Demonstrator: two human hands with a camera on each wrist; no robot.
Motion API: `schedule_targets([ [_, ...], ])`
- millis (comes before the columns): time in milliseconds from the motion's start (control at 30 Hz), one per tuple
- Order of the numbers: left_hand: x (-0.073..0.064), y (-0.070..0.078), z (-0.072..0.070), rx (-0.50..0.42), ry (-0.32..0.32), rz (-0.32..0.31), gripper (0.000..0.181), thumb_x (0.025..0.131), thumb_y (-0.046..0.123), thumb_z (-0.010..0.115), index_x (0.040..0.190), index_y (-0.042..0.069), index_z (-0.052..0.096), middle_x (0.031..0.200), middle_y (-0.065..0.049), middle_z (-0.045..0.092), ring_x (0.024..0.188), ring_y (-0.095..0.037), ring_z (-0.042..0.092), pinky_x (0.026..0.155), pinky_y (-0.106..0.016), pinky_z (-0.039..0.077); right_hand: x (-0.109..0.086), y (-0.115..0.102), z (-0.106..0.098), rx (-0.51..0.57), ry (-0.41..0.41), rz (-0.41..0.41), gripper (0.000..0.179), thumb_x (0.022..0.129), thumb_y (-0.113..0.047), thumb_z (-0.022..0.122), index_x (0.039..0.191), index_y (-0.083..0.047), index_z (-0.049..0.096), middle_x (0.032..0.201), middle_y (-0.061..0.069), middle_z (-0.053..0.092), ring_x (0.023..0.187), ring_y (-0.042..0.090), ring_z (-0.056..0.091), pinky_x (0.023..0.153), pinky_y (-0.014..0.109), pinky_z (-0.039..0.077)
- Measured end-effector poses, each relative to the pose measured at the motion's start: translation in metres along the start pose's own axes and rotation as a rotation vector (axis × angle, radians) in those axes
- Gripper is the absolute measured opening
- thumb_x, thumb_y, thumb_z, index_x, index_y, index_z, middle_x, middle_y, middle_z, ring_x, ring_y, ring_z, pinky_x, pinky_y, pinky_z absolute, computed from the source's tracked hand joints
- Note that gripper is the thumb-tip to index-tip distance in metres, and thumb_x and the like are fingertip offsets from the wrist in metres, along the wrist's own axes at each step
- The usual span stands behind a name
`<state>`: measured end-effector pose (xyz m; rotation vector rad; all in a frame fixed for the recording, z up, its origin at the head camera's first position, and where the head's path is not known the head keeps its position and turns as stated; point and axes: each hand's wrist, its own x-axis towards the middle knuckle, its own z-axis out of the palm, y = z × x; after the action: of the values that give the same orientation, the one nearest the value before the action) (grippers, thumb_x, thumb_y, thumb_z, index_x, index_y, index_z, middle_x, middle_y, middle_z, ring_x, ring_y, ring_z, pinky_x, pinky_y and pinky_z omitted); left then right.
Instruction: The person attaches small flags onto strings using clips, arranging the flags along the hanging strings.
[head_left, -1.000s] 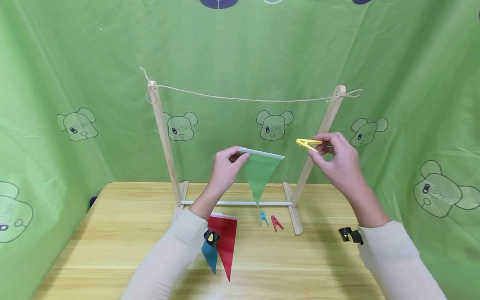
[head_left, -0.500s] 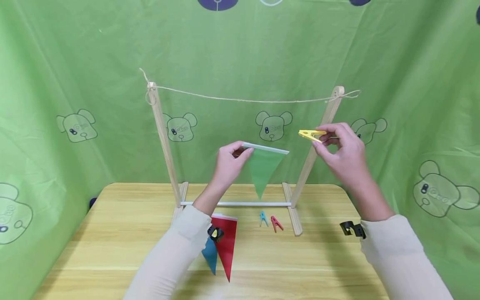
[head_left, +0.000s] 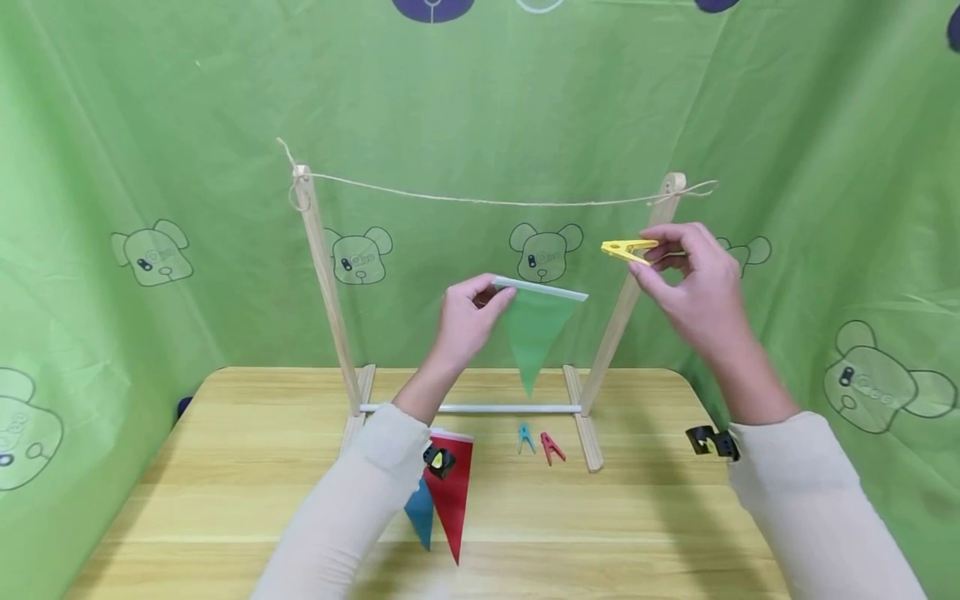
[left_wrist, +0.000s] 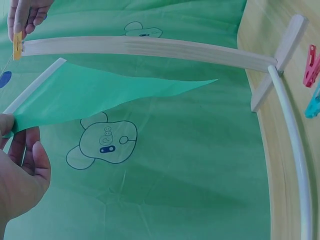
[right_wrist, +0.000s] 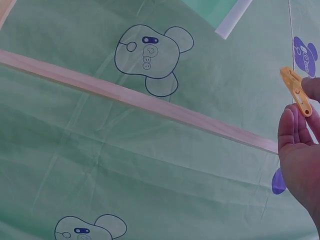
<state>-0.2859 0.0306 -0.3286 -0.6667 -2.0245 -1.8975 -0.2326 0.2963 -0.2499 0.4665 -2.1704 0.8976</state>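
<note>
A green triangular pennant [head_left: 542, 327] with a white top strip hangs from my left hand [head_left: 468, 325], which pinches the strip's left end between thumb and fingers. In the left wrist view the pennant [left_wrist: 100, 90] stretches out with its point free. My right hand [head_left: 693, 279] pinches a yellow clothespin [head_left: 628, 249] by its handle end, to the right of the pennant and a little higher. The right wrist view shows this clothespin [right_wrist: 296, 91] between thumb and fingers. Above both hands in the head view, a thin string [head_left: 480, 201] runs between two wooden posts.
The wooden frame's right post [head_left: 619, 321] and left post [head_left: 327, 287] stand on the table [head_left: 247, 467], joined low down by a white rod [head_left: 510, 409]. A blue clothespin [head_left: 526, 437] and a red clothespin [head_left: 552, 448] lie near it. Red [head_left: 453, 483] and blue pennants [head_left: 421, 515] lie partly under my left arm.
Both hands have risen and shifted slightly right, carrying the green pennant and the yellow clothespin closer to the string. The things on the table have stayed put.
</note>
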Motion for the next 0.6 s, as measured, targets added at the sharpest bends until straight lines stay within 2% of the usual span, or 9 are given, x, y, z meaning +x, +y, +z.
schedule_targets([
  [267,0.007,0.003,0.008,-0.015,0.005,0.007,0.013,0.096,0.01,0.073,0.103,0.0,0.076,0.074,-0.002,0.058,0.067,-0.012,0.046,0.058,-0.02,0.041,0.01,-0.003,-0.006,0.0,0.003,-0.002,0.035,0.087,0.004,0.079,0.12,0.005,0.067,0.106,0.001,0.06,0.092,0.0,0.059,0.082,0.004,0.05],
  [600,0.014,0.012,0.015,-0.036,0.016,0.028,0.014,0.097,0.012,0.072,0.103,0.0,0.076,0.076,-0.001,0.059,0.068,-0.01,0.047,0.059,-0.02,0.042,0.02,-0.009,-0.013,0.033,0.019,-0.002,0.038,0.086,0.006,0.078,0.122,0.005,0.066,0.107,-0.017,0.057,0.095,0.002,0.059,0.083,0.006,0.051],
])
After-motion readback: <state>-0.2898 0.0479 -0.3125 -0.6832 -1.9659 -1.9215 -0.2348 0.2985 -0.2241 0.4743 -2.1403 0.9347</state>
